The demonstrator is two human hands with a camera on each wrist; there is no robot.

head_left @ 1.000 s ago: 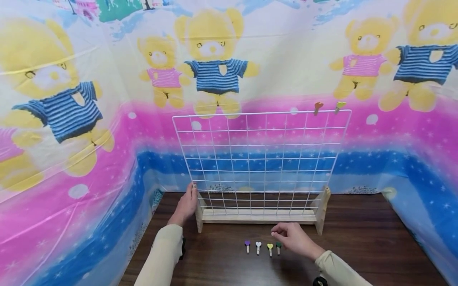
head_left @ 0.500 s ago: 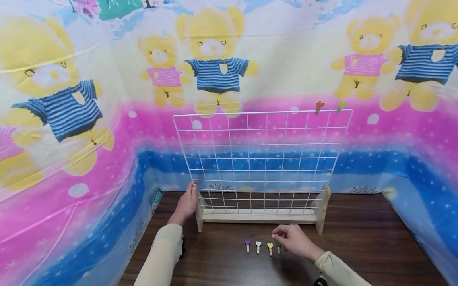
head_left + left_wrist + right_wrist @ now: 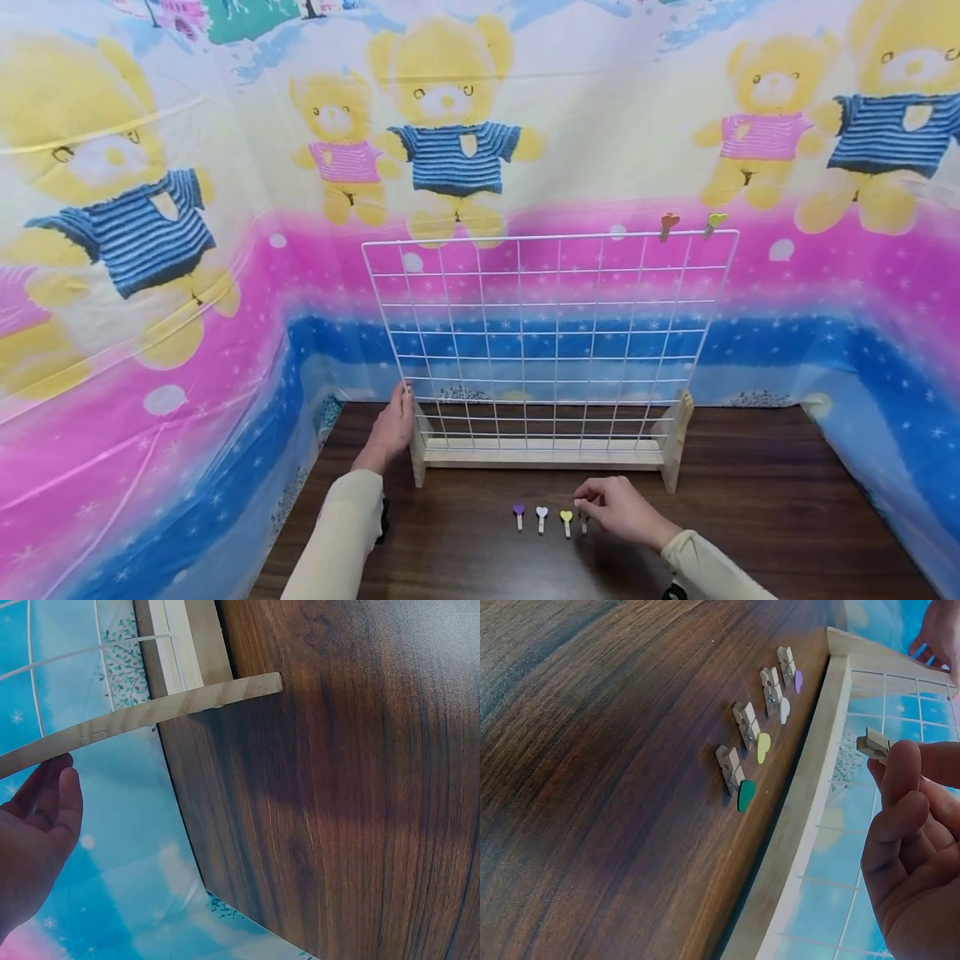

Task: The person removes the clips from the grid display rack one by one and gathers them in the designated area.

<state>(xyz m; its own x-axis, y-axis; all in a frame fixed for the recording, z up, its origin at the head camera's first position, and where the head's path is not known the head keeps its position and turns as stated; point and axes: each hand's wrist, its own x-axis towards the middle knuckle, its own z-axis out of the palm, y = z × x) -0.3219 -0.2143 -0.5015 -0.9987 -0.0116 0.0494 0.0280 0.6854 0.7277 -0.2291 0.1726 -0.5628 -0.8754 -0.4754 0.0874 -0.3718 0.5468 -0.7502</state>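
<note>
My right hand [image 3: 618,508] pinches a small wooden clothespin [image 3: 874,745] between thumb and fingertips; its other end is hidden by the fingers. Beneath it on the table lies a row of heart-topped clothespins: purple [image 3: 519,517], white [image 3: 542,520], yellow [image 3: 566,523] and green [image 3: 739,784], the green one partly covered by the hand in the head view. A white wire grid [image 3: 555,332] stands upright in a wooden base [image 3: 540,455]. The left hand [image 3: 392,425] touches the outer side of the base's left upright [image 3: 142,715] with its fingertips.
An orange-red heart clothespin [image 3: 669,225] and a yellow-green one [image 3: 715,222] are clipped on the grid's top wire, near its right corner. Bear-printed cloth [image 3: 600,150] hangs behind and beside the dark wooden table [image 3: 780,492].
My right hand has shifted slightly to the right and down, covering more of the green clothespin in the head view. The left hand has stayed at the upright.
</note>
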